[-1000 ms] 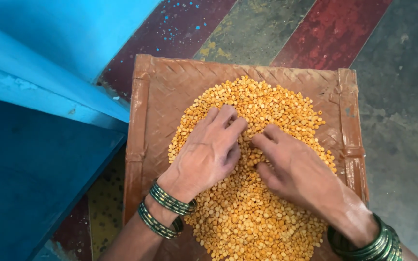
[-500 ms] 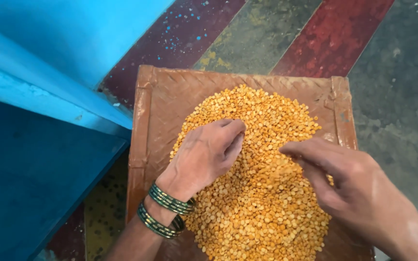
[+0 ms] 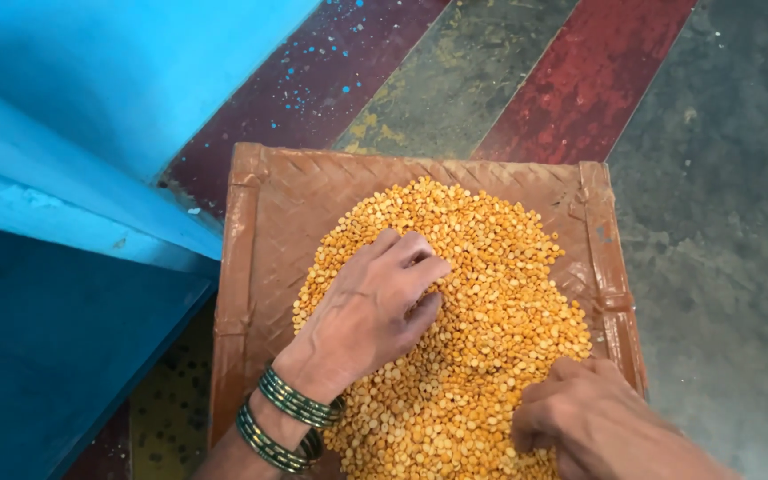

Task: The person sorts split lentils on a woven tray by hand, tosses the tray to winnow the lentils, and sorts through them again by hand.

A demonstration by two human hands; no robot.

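Painted floor (image 3: pixel 580 80) in maroon, olive and red stripes runs under everything, with a bright blue wall (image 3: pixel 73 178) along the left side. Against that wall sits a brown woven tray (image 3: pixel 264 231), its far edge and both side rims showing. Yellow split lentils (image 3: pixel 491 284) are heaped across its middle, reaching toward the right rim. On the heap's left part, the left hand (image 3: pixel 371 311) rests palm down, fingers loosely curled into the lentils, green bangles (image 3: pixel 286 418) at the wrist. At the tray's near right corner, the right hand (image 3: pixel 588 418) lies curled on the heap's edge; whether it grips anything cannot be told.

yellow lentils (image 3: pixel 482 293); brown woven tray (image 3: pixel 264 231); green bangles (image 3: pixel 300 402); blue wall (image 3: pixel 91 107)
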